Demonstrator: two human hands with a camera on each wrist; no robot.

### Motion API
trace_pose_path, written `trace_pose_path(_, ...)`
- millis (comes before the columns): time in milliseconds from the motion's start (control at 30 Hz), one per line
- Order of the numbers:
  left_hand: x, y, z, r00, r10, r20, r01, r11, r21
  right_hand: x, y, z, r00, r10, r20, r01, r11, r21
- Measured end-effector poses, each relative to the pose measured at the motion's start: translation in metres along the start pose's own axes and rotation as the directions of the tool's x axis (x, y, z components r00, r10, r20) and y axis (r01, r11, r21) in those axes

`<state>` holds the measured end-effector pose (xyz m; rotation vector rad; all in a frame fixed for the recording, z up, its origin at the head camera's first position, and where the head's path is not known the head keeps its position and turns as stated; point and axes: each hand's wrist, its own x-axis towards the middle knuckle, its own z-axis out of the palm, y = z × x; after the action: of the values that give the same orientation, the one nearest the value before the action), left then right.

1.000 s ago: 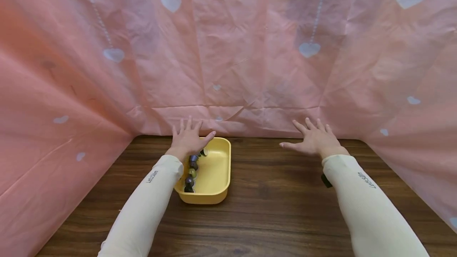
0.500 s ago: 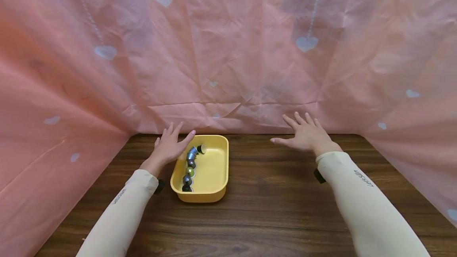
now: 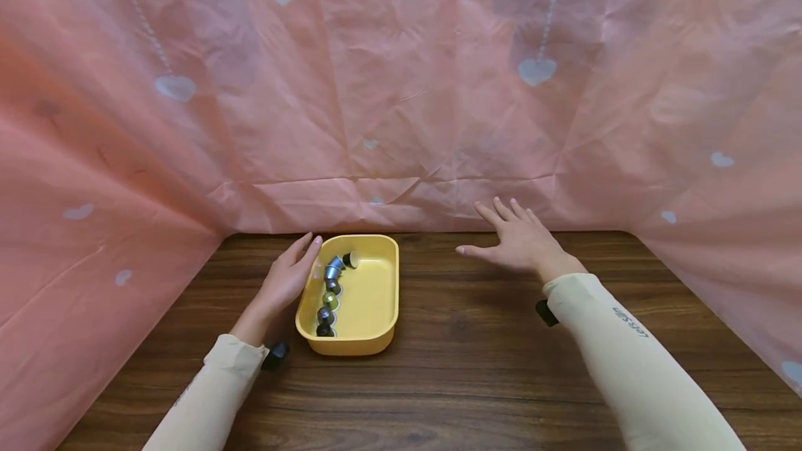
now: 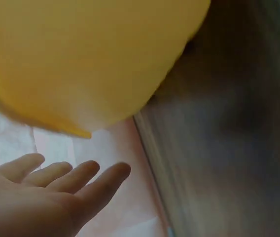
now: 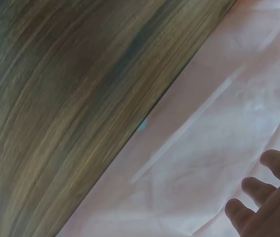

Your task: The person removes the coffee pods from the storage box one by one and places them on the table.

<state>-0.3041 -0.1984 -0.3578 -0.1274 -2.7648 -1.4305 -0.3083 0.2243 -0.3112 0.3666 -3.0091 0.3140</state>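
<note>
A yellow rectangular tub (image 3: 370,301) stands on the table left of the middle in the head view. Along its left inner wall lies a row of several coffee capsules (image 3: 330,299), dark, blue and olive green. My left hand (image 3: 285,280) is at the tub's far left side with straight fingers; in the left wrist view a gap shows between the fingers and the tub's yellow wall (image 4: 95,54). Over the table to the right, my right hand (image 3: 523,242) hovers with fingers spread and holds nothing. The right wrist view shows its fingertips (image 5: 256,191) in front of the curtain.
A dark wood table (image 3: 464,381) spans the front. Pink curtain (image 3: 401,89) with white hearts hangs at the back and both sides, meeting the table's far edge. A small black device (image 3: 276,355) sits at the left wrist, another (image 3: 547,312) at the right.
My left hand has come from above the tub, moving left and down to its left side, uncovering the capsules. The right hand has drifted left. The whole view has shifted slightly.
</note>
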Motion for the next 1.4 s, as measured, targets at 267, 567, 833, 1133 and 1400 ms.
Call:
trace_pose_path(267,-0.022,-0.023,0.011,0.994,-0.108,0.011,0.105,0.938,-0.330,0.000,-0.009,0.011,1.000,-0.030,0.004,0.030,0.999,0.017)
trace_pose_path(567,-0.036,-0.039,0.003,0.981,-0.116,0.155,0.183,0.812,-0.554,-0.004,-0.011,0.014,0.999,-0.039,0.005,0.039,0.998,0.043)
trace_pose_path(833,-0.035,-0.044,0.001,0.973,-0.030,0.231,0.164,0.792,-0.588,-0.009,-0.011,0.016,0.999,-0.049,-0.006,0.049,0.997,0.053)
trace_pose_path(1133,-0.036,-0.043,0.007,0.964,-0.001,0.267,0.159,0.806,-0.570,-0.006,-0.026,0.017,0.997,-0.080,-0.020,0.082,0.991,0.104)
trace_pose_path(1400,-0.037,-0.045,0.008,0.961,-0.010,0.275,0.175,0.796,-0.579,-0.003,-0.046,0.017,0.995,-0.095,-0.020,0.097,0.976,0.194)
